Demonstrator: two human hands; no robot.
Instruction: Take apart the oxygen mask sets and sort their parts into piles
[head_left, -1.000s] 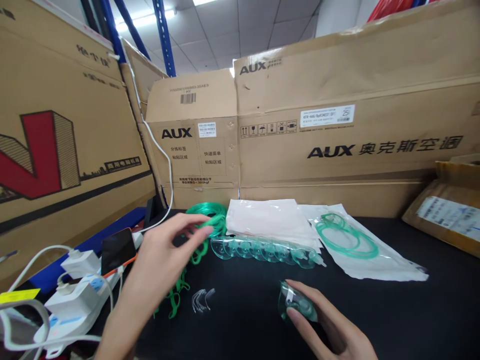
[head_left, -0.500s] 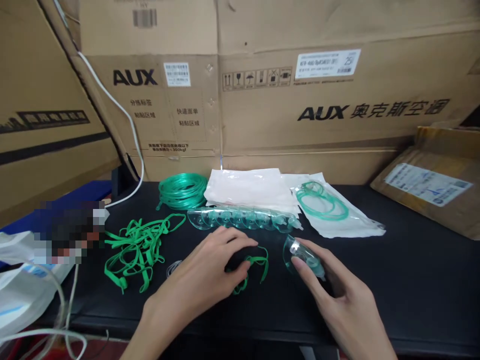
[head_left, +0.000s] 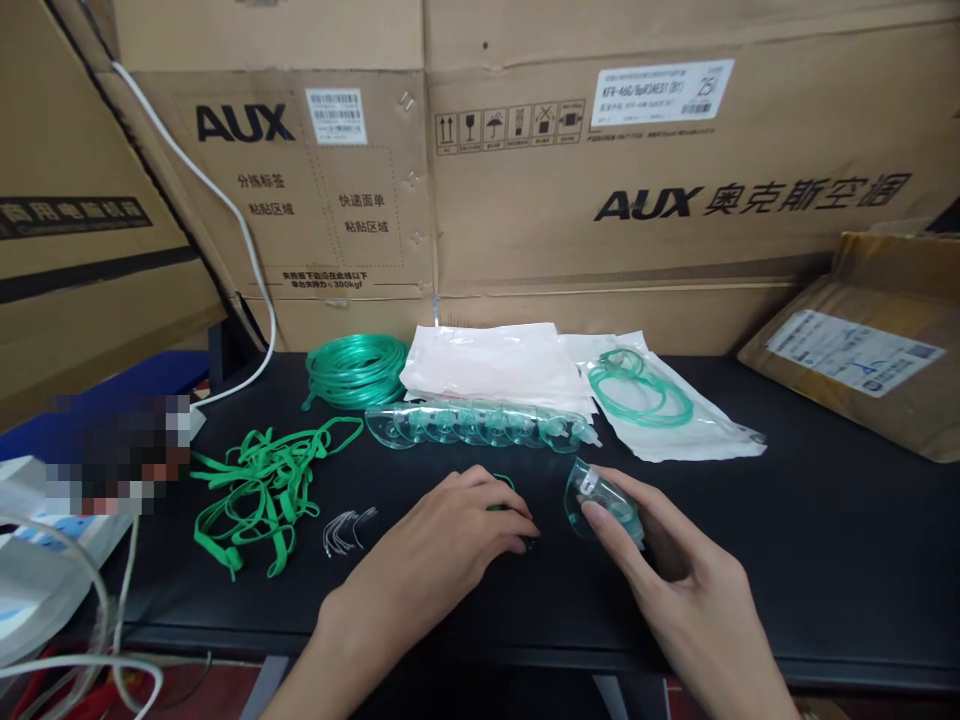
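Note:
My right hand (head_left: 667, 540) is closed on a clear green oxygen mask (head_left: 598, 503), thumb on its near side and fingers behind it. My left hand (head_left: 469, 530) rests low over the black table, fingers curled round a green elastic strap (head_left: 504, 480). Only a small loop of that strap shows past the fingers; the rest is hidden beneath them. Behind both hands lies a row of several nested clear green masks (head_left: 465, 425). A tangle of green elastic straps (head_left: 259, 495) and a few thin metal strips (head_left: 346, 533) lie left of my left hand.
At the back are coiled green tubing (head_left: 356, 370), stacked white pouches (head_left: 484, 362) and a clear-fronted pouch with tubing (head_left: 660, 410). Large cardboard (head_left: 517, 230) walls the rear. A taped carton (head_left: 862, 340) stands at right; white cables (head_left: 105, 590) hang at left.
My left fingers have closed down over the strap, covering most of it, and the hand has shifted slightly right. The right hand still holds the mask. The camera view has shifted slightly.

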